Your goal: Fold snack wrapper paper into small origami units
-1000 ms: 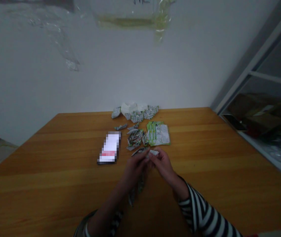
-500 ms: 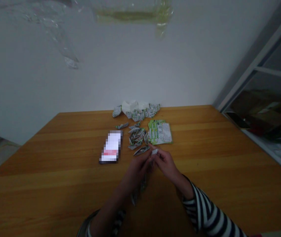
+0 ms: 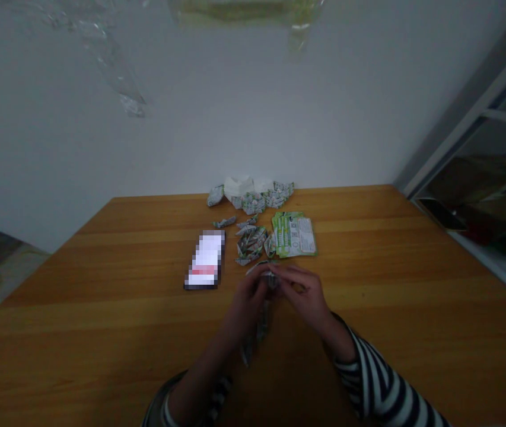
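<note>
Fingertips of my left hand [image 3: 246, 299] and my right hand [image 3: 306, 293] meet over the middle of the table, pinching a small folded piece of printed packaging [image 3: 271, 280] between them. Below the hands a dim chain of similar folded pieces [image 3: 261, 325] trails toward me; whether it joins the held piece I cannot tell. Just beyond my fingers lie a cluster of folded grey-green pieces [image 3: 251, 242] and, to its right, a fanned stack of flat green-and-white packets [image 3: 295, 236]. My fingers partly cover one folded piece in front of the cluster.
A phone with a lit, blurred screen [image 3: 206, 260] lies left of the cluster. Crumpled printed wrappers and white tissue [image 3: 239, 187] sit at the back edge of the wooden table [image 3: 101, 279], against the wall. A glass-fronted cabinet [image 3: 479, 172] stands at the right.
The pale folded piece stuck up by my right fingers; now it sits lower between both hands' fingertips. My right fingers have stretched over toward the left ones. The view has shifted slightly.
</note>
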`<state>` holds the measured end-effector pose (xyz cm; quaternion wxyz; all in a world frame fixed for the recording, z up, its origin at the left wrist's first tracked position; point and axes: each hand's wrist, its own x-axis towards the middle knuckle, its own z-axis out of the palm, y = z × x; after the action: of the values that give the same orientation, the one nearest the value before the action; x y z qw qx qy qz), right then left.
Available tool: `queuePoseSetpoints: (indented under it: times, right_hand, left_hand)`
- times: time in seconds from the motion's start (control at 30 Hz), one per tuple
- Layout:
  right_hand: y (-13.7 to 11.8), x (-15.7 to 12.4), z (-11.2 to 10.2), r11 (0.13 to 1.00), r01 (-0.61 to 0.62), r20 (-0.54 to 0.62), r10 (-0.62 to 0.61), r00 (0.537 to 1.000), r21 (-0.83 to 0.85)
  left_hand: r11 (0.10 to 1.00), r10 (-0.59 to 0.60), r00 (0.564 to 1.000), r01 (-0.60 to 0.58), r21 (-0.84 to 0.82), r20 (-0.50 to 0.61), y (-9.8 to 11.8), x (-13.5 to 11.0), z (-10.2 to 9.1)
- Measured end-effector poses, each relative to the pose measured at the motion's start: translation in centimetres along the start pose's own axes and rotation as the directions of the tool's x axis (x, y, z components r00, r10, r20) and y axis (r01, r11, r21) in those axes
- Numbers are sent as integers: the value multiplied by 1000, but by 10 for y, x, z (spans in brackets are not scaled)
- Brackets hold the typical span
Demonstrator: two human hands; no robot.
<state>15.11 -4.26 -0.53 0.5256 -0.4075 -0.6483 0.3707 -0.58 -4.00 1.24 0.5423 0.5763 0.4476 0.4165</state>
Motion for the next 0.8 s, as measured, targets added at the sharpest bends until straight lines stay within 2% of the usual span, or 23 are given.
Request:
queuePoseSetpoints:
  times: [0.07,0.17,0.23,0.33,0.43,0.53,0.6,0.67,0.73,0.8]
  right_hand:
    - [3,2,-1,997,-36,-89,42,995,68]
    - [6,5,-4,991,-70,-109,82,991,115]
    - [4,7,-7,994,-46,-96,56,994,98]
    - [-4,9,-9,997,19,10,-20,1000,81]
    - [-12,8,-6,992,0,92,-12,996,124]
    - [-13,5,-1,975,-113,19,112,994,192]
    - [-11,3,2,972,-179,25,178,984,153]
    - [-9,1,4,981,-187,109,182,977,42]
    - [-8,1,6,987,-158,185,161,970,-30]
    - [-7,0,9,987,-163,190,162,968,-8]
  left_hand:
    - [987,-61,998,61,-147,4,5,1,0]
    - [948,-147,988,153,-278,43,12,0,-1]
    - [932,-192,981,195,-304,42,16,-1,-2]
    - [954,-203,976,178,-241,-80,17,0,-3]
    - [978,-153,976,127,-164,-155,17,2,-5]
    - [999,-42,972,42,-6,-230,16,0,-4]
    - [990,61,967,-27,138,-248,14,-3,-2]
    - [966,150,961,-93,240,-234,12,-7,2]
    - [951,201,947,-127,283,-250,11,-11,5]
    - [955,207,937,-132,264,-281,11,-12,7]
